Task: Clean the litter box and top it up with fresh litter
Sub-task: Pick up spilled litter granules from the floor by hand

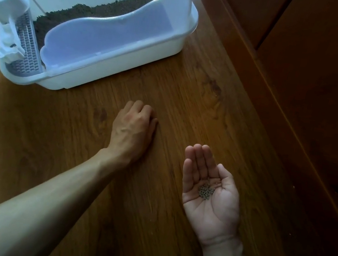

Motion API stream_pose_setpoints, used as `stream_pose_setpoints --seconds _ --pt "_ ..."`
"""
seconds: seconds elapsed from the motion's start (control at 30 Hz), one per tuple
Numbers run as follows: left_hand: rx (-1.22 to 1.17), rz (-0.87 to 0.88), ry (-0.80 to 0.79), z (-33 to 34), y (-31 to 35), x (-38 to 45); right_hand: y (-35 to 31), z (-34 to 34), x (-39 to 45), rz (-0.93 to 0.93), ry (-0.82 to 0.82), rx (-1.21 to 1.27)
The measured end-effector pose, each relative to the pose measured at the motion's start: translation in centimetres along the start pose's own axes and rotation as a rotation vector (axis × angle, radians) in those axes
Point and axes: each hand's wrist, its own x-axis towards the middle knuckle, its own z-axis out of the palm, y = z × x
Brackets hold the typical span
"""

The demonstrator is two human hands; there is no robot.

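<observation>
A white litter box (116, 63) with translucent walls stands on the wooden floor at the upper left, dark brown litter (89, 9) inside it. A white slotted scoop (5, 1) hangs at its left end above a grey grate (27, 47). My left hand (134, 129) lies palm down on the floor in front of the box, fingers curled under; I cannot see anything in it. My right hand (209, 191) is held palm up and flat, carrying a small heap of grey litter pellets (205, 191) in the palm.
Wood-grain floor (189, 100) runs across the view. A dark wooden cabinet or door (313, 83) with a raised base rail borders the right side. A few tiny specks lie on the floor near it.
</observation>
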Motion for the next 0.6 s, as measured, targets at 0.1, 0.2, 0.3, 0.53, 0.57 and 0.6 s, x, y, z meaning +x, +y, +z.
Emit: stream_pose_setpoints --seconds 0.1,0.2,0.3,0.53,0.57,0.6 --pt "-0.090 -0.073 0.036 -0.2 -0.2 0.3 0.1 -0.1 0.1 0.010 0.002 0.011" --pt "-0.113 -0.095 0.070 -0.4 -0.1 0.7 0.0 -0.3 0.2 0.010 0.003 0.006" --pt "-0.083 -0.075 0.067 -0.3 0.2 1.1 0.1 -0.4 0.4 0.016 0.006 0.008" --pt "0.137 0.090 0.023 -0.2 0.4 1.7 0.2 -0.2 0.5 0.017 0.017 0.020" --pt "0.145 0.082 0.000 -0.4 0.5 1.8 0.3 -0.1 0.5 0.013 0.022 0.018" --pt "0.122 0.072 -0.005 -0.6 0.7 1.6 0.3 -0.1 0.4 0.011 0.021 0.014"
